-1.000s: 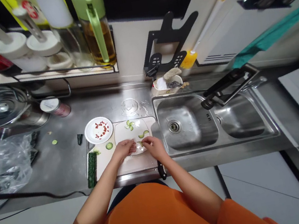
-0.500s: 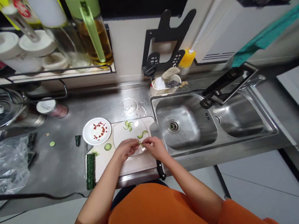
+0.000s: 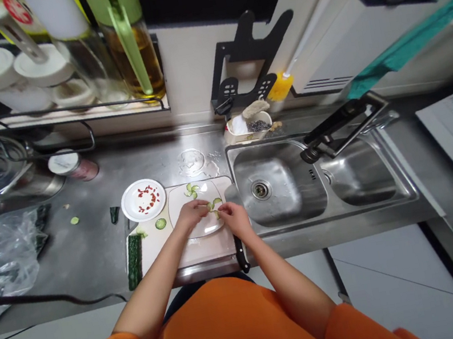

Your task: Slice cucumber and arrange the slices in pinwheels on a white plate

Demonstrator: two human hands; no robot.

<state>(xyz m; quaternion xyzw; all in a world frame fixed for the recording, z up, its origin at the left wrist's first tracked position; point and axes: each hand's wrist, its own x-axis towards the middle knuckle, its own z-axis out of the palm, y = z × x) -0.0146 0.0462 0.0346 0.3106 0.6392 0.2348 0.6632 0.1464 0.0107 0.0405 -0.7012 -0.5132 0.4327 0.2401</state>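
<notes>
A clear plate (image 3: 178, 229) lies on the white cutting board (image 3: 158, 257). Thin cucumber slices are laid in a small fan (image 3: 190, 190) near the plate's far edge. Over the plate's right side, my left hand (image 3: 192, 216) is closed, its fingertips pinching a small cucumber slice. Just across from it, my right hand (image 3: 237, 220) pinches at a cucumber slice (image 3: 217, 215) by its fingertips. Another curved slice (image 3: 217, 200) lies just beyond the fingers. The knife (image 3: 241, 254) rests at the board's right edge, its blade partly hidden by my right hand.
A white plate (image 3: 144, 200) with red pieces overlaps the board's back left corner. A length of cucumber (image 3: 135, 261) and a round slice (image 3: 160, 224) lie at the left. The double sink (image 3: 281, 183) is to the right; a plastic bag (image 3: 2, 259) sits far left.
My fingertips have moved slightly apart, and the slices between them show more clearly. The whole view has shifted slightly, with the counter things a little further left.
</notes>
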